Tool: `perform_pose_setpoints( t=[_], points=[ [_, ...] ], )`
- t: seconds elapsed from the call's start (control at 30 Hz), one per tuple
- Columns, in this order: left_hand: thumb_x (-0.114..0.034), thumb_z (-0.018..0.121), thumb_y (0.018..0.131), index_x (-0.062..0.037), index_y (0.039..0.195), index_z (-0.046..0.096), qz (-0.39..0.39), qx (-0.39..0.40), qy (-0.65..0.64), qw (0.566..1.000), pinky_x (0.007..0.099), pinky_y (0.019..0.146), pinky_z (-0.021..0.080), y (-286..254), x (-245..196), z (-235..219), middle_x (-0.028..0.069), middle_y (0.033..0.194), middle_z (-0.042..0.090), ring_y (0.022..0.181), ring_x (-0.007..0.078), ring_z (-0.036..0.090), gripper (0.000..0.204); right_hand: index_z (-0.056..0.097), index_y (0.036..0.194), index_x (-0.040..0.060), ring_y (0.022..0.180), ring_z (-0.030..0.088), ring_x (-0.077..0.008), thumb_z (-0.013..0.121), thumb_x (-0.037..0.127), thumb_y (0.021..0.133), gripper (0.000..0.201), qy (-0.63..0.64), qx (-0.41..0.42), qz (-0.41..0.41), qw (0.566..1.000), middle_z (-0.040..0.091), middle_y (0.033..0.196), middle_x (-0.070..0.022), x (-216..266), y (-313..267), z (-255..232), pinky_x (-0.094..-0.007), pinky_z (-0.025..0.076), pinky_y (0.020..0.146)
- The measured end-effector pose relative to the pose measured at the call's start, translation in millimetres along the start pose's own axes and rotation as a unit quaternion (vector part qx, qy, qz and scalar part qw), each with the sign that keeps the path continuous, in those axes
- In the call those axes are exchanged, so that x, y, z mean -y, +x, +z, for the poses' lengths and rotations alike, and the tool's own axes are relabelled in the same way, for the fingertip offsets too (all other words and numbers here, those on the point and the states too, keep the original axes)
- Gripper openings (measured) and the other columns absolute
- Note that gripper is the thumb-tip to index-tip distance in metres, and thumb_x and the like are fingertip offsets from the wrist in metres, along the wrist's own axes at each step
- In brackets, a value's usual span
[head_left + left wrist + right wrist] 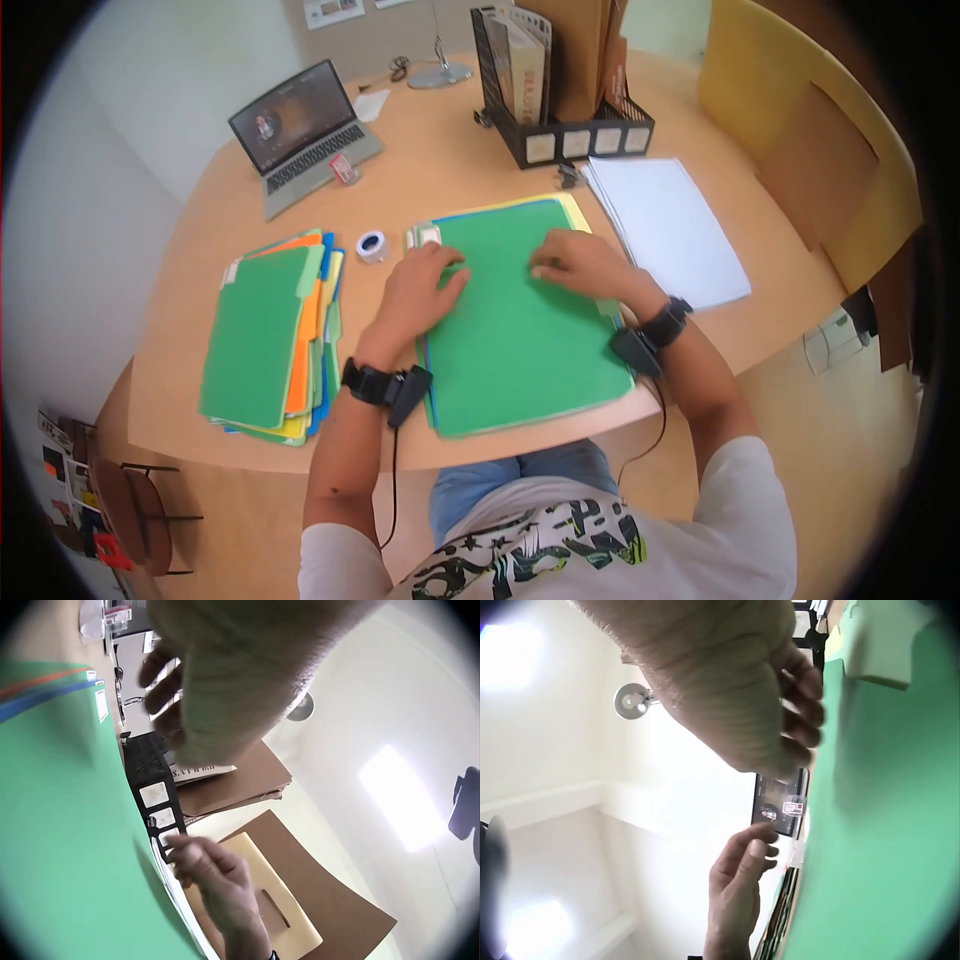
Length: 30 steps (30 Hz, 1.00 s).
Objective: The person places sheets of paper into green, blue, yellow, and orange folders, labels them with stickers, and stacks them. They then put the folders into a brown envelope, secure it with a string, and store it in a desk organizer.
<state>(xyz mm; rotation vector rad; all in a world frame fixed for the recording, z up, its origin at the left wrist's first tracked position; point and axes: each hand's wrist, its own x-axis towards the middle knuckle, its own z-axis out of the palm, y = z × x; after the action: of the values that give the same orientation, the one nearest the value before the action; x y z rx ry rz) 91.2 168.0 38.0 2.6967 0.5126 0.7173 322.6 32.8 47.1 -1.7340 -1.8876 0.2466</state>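
Observation:
A green file folder (525, 330) lies on top of a pile in front of me, with blue and yellow folder edges showing beneath it. My left hand (420, 285) is over its upper left part, near a white label (430, 235) on the tab, with fingers relaxed and nothing in them. Over the upper right part is my right hand (590, 265), its fingers loosely bent and holding nothing. In the right wrist view a gap shows between the right hand (727, 690) and the green surface (885, 810). The left wrist view shows both hands raised over the folder.
A second pile of colored folders (260, 335) lies at the left. A white roll of tape or labels (371, 247) sits between the piles. Behind are a laptop (310, 135) with a small red-and-white box (345, 169), and a black file organizer (585, 140). White paper (670, 230) lies right.

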Motion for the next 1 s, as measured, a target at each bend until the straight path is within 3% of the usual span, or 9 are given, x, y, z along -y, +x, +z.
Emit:
perform_pose_setpoints(
  t=[0.03, 0.1, 0.27, 0.3, 0.37, 0.57, 0.77, 0.9, 1.0],
  points=[
    [-0.020, 0.062, 0.082, -0.0026, 0.103, 0.059, 0.010, 0.067, 0.011, 0.998, 0.0380, 0.080, 0.045, -5, 8, 5, 0.0143, 0.098, 0.057, 0.093, 0.0320, 0.055, 0.028, 0.067, 0.100, 0.0086, 0.079, 0.060, -0.0256, 0.062, 0.024, 0.083, 0.023, -0.032, 0.052, 0.001, 0.998, 0.059, 0.083, -0.0110, -5, -2, 4, -0.0371, 0.048, 0.070],
    [-0.024, 0.061, 0.084, -0.0020, 0.105, 0.059, 0.022, 0.066, 0.013, 0.997, 0.0387, 0.079, 0.045, -4, 6, 2, 0.0150, 0.099, 0.059, 0.091, 0.0320, 0.056, 0.030, 0.065, 0.100, 0.0051, 0.075, 0.060, -0.0221, 0.062, 0.020, 0.085, 0.022, -0.070, 0.005, -0.066, 0.995, 0.062, 0.084, -0.0111, -22, 0, 4, -0.0348, 0.047, 0.067],
    [-0.030, 0.062, 0.084, -0.0016, 0.107, 0.058, -0.006, 0.144, -0.116, 0.983, 0.0388, 0.080, 0.046, -24, -70, -33, 0.0154, 0.100, 0.059, 0.092, 0.0319, 0.058, 0.036, 0.066, 0.094, 0.0013, 0.067, 0.052, -0.0121, 0.061, 0.025, 0.088, 0.025, 0.079, -0.055, 0.021, 0.995, 0.061, 0.075, -0.0046, -29, -10, -29, -0.0276, 0.042, 0.061],
    [-0.031, 0.064, 0.083, -0.0021, 0.108, 0.057, 0.051, 0.165, -0.074, 0.982, 0.0384, 0.082, 0.046, -37, -80, -32, 0.0147, 0.101, 0.059, 0.095, 0.0320, 0.057, 0.039, 0.065, 0.092, 0.0001, 0.066, 0.049, -0.0102, 0.061, 0.026, 0.088, 0.026, 0.081, -0.047, 0.045, 0.995, 0.059, 0.071, -0.0029, -26, -18, -39, -0.0262, 0.041, 0.060],
    [-0.033, 0.066, 0.080, -0.0032, 0.109, 0.057, 0.039, 0.237, -0.024, 0.970, 0.0390, 0.084, 0.046, -56, -104, -33, 0.0133, 0.107, 0.057, 0.100, 0.0319, 0.054, 0.043, 0.064, 0.089, -0.0014, 0.064, 0.046, -0.0073, 0.061, 0.027, 0.089, 0.028, 0.100, -0.016, 0.079, 0.992, 0.055, 0.067, -0.0002, -18, -36, -54, -0.0242, 0.039, 0.057],
    [-0.036, 0.070, 0.076, -0.0053, 0.110, 0.057, 0.024, 0.140, -0.015, 0.990, 0.0395, 0.087, 0.045, -89, -105, -14, 0.0110, 0.112, 0.056, 0.106, 0.0310, 0.051, 0.047, 0.064, 0.085, 0.0000, 0.066, 0.045, -0.0050, 0.059, 0.027, 0.091, 0.028, 0.185, 0.057, 0.138, 0.971, 0.054, 0.069, 0.0023, 11, -122, -61, -0.0222, 0.037, 0.059],
    [-0.036, 0.070, 0.076, -0.0055, 0.109, 0.058, 0.014, 0.113, -0.030, 0.993, 0.0394, 0.085, 0.044, -93, -105, -8, 0.0116, 0.111, 0.056, 0.104, 0.0310, 0.052, 0.046, 0.066, 0.094, 0.0001, 0.063, 0.044, -0.0059, 0.061, 0.021, 0.089, 0.022, 0.310, -0.053, 0.171, 0.934, 0.055, 0.070, -0.0006, 34, -178, -13, -0.0225, 0.036, 0.055],
    [-0.035, 0.070, 0.076, -0.0053, 0.107, 0.058, 0.003, 0.095, 0.000, 0.995, 0.0408, 0.080, 0.043, -93, -115, -1, 0.0106, 0.109, 0.055, 0.101, 0.0304, 0.051, 0.044, 0.063, 0.106, 0.0002, 0.074, 0.050, -0.0057, 0.060, 0.008, 0.088, 0.020, 0.306, -0.075, 0.205, 0.927, 0.057, 0.081, 0.0005, 42, -190, -1, -0.0205, 0.040, 0.062],
    [-0.034, 0.070, 0.076, -0.0052, 0.107, 0.059, 0.007, 0.079, 0.019, 0.997, 0.0408, 0.079, 0.043, -94, -117, 3, 0.0104, 0.107, 0.056, 0.099, 0.0297, 0.052, 0.044, 0.063, 0.109, 0.0035, 0.068, 0.049, -0.0060, 0.065, 0.003, 0.082, 0.027, 0.230, -0.066, 0.182, 0.954, 0.055, 0.078, 0.0005, 59, -188, -6, -0.0213, 0.039, 0.057]
  ],
)
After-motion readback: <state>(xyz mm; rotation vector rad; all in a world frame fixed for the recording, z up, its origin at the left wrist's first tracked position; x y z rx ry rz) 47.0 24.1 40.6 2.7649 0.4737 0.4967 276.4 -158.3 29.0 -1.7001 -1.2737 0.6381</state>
